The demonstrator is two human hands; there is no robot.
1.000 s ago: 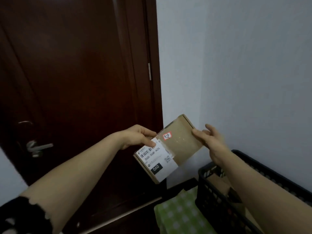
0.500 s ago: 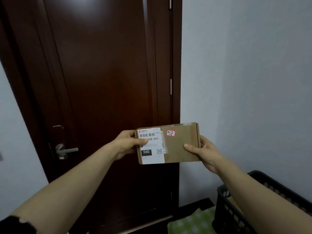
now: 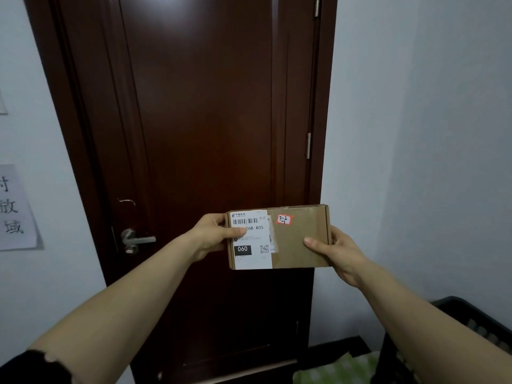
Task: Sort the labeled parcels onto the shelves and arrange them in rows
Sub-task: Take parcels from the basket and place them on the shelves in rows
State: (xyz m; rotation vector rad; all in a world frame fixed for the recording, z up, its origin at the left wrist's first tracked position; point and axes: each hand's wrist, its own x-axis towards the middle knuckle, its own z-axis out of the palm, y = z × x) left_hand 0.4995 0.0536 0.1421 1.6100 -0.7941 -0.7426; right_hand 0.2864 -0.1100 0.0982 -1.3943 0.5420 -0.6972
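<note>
The room is dim, with soft, cool light falling from above. A pale sheen sits high on the dark brown wooden door (image 3: 205, 106), and lower down its panels sink almost to black. The pale grey walls (image 3: 429, 134) are evenly lit and darken toward the bottom right, where the black slatted plastic crate (image 3: 465, 306) is murky and soft. The flat brown cardboard parcel (image 3: 299, 245) is sharp, and the print on its white shipping label (image 3: 250, 239) reads cleanly without glare. Shadows are faint and blurred. The wide lens bends the edges: the dark door frame (image 3: 325, 79) slants, the white paper sign (image 3: 16, 209) at the left is stretched, and the left forearm (image 3: 119, 309) and right forearm (image 3: 415, 309) swell toward the lower corners.
</note>
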